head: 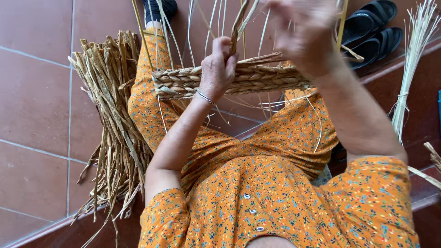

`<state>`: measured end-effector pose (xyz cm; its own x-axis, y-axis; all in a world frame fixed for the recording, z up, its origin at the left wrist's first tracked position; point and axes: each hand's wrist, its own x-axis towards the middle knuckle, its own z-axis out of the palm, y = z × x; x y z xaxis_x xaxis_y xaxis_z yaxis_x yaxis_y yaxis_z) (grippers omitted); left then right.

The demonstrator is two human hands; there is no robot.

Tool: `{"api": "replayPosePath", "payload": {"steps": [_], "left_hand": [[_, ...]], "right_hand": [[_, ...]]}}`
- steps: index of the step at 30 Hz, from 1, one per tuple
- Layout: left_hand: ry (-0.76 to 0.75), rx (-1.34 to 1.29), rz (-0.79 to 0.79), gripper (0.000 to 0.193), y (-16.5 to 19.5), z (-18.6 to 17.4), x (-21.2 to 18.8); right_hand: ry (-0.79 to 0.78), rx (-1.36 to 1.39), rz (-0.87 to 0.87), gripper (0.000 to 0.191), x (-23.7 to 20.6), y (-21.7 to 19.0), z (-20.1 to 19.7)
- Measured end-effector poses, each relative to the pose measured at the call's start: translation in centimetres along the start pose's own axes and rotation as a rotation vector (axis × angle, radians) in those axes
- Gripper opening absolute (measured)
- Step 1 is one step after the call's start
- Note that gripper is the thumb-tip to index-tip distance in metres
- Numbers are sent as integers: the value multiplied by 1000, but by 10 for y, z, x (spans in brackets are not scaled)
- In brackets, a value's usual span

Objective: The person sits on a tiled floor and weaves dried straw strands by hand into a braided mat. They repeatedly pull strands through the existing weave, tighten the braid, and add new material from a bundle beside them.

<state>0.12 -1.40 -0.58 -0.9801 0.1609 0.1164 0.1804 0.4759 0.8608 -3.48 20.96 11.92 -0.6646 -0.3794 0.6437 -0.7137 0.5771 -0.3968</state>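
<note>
Red floor tiles [32,105] carry a straw pile [110,119] and black sandals [374,27]. The left hand [218,69] pinches a strand above the woven rim [229,80]. The right hand [305,32] blurs; its grip cannot be told.

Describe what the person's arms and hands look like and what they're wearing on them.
Both arms are bare below short orange sleeves printed with small flowers. The left hand has a thin beaded silver bracelet at the wrist. The right hand is blurred; no jewellery can be made out on it.

No packages, labels, signs or screens are in view: nothing boxed, wrapped, tagged, posted or lit stands anywhere on the tiled floor.
</note>
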Motion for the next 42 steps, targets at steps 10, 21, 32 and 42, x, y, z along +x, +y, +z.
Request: {"api": "replayPosePath", "payload": {"steps": [10, 21, 32, 42], "left_hand": [[-281, 431, -74, 14, -13, 28, 16], [-544, -1, -287, 28, -10, -16, 39], [-653, 165, -58, 17, 2, -18, 39], [-373, 42, -206, 38, -15, 2, 44]], "right_hand": [[-703, 218, 863, 22, -52, 57, 101], [-297, 614, 1224, 25, -69, 51, 92], [-234, 591, 952, 12, -111, -20, 19], [-427, 825, 1114, 30, -111, 0, 30]]}}
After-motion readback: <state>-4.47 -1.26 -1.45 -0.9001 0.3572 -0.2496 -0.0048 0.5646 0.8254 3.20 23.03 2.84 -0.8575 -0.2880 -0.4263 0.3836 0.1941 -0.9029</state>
